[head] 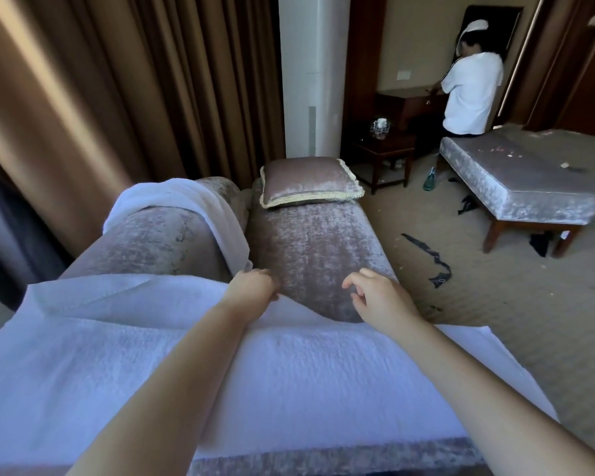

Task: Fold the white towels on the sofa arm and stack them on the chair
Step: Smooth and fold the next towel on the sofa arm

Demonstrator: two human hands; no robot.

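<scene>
A large white towel lies spread flat across the padded sofa arm right in front of me. My left hand sits at the towel's far edge with its fingers curled around the cloth. My right hand hovers just beyond that same edge, above the sofa seat; its fingers are loosely bent and it holds nothing. A second white towel hangs over the sofa's back, and its lower corner comes down close to my left hand.
A velvet cushion lies at the seat's far end. Brown curtains hang on the left. To the right stands an upholstered bench, with dark scraps on the carpet. A person in white stands at a dark desk behind it.
</scene>
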